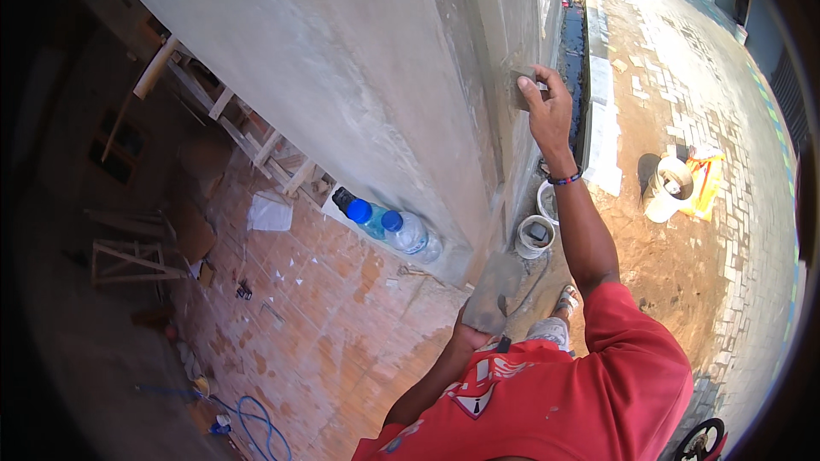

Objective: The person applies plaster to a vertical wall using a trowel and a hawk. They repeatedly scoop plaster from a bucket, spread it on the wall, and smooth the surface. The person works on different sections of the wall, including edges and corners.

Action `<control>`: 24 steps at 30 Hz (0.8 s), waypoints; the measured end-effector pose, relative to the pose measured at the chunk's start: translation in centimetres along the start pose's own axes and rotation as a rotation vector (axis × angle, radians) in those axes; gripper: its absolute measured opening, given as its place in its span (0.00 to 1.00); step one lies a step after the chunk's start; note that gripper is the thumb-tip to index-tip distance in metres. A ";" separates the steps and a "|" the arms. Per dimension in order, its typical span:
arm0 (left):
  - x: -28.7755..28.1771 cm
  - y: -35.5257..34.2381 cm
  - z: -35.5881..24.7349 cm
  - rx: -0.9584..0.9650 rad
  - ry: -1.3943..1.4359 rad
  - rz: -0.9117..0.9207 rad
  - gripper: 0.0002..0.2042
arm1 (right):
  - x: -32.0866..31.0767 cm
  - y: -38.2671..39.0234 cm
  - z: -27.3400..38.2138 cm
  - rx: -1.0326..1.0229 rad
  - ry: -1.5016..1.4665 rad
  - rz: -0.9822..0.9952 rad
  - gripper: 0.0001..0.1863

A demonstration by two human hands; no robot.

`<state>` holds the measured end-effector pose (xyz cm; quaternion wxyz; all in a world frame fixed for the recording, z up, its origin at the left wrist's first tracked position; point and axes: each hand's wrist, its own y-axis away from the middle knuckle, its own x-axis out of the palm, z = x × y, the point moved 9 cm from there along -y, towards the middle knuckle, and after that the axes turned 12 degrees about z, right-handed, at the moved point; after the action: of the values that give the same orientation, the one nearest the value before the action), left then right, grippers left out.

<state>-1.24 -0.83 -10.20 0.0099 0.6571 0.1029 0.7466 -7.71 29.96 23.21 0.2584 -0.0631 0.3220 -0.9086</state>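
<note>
My right hand (551, 115) is raised at the far end of a grey cement-plastered wall (342, 77). Its thumb and fingers pinch a small flat grey piece (519, 88), which rests against the wall's narrow edge face. Whether that piece is a scraper or a pad, I cannot tell. Lower down, close to my body, my left hand (468, 337) grips a flat grey rectangular plate (495, 294) smeared with what looks like mortar. Its fingers are partly hidden beneath the plate.
Two blue-capped bottles (408, 235) stand at the wall's foot. A white bucket (535, 237) sits below my right forearm. Beyond are a larger bucket (668, 192) and an orange-yellow sack (705, 183). A drain channel (574, 51) runs past the wall; a blue hose (256, 423) lies on the tiles.
</note>
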 end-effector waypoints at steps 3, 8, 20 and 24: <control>2.0 0.1 0.5 0.010 -0.036 0.036 0.17 | 2.1 1.4 -2.8 0.051 -0.215 0.099 0.19; 0.5 -0.1 0.6 -0.018 0.011 -0.060 0.18 | 3.1 3.8 -8.8 0.024 0.086 0.042 0.17; 0.0 -0.2 1.0 -0.018 -0.006 -0.110 0.19 | 3.7 3.4 -5.4 0.022 0.026 0.059 0.17; 1.7 -0.7 1.6 -0.078 -0.102 -0.008 0.18 | 0.6 2.1 -13.7 0.135 0.300 -0.079 0.16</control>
<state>0.03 0.29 -8.51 0.0437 0.6932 0.0759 0.7154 -11.20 35.85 11.14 0.1751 0.0780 0.2925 -0.9369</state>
